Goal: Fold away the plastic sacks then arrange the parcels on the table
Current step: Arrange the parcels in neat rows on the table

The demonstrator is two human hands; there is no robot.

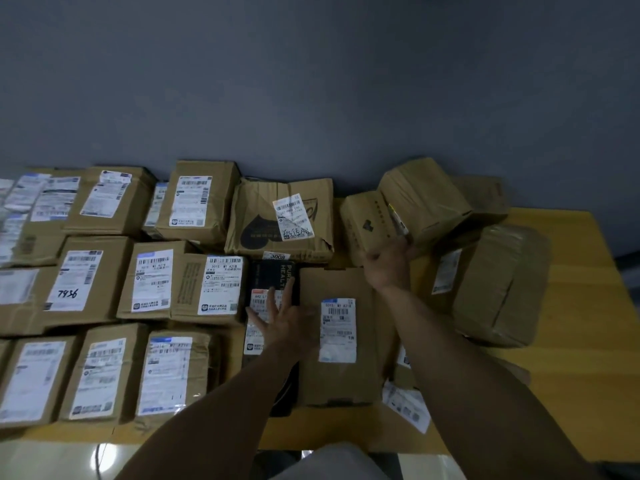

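Left hand (pixel 280 318) is lying flat at centre frame, fingers spread wide, pressing on the black parcel (pixel 273 275) right beside the long brown box (pixel 339 372). Right hand (pixel 388 268) is reaching towards the upper right, fingers curling round the lower edge of the tilted box (pixel 426 199), which is leaning among its neighbours. Labelled parcels (pixel 104 289) are sitting in tidy rows across the left half of the yellow table (pixel 571 341). A big taped parcel (pixel 498 282) is lying at the right, near the tilted one.
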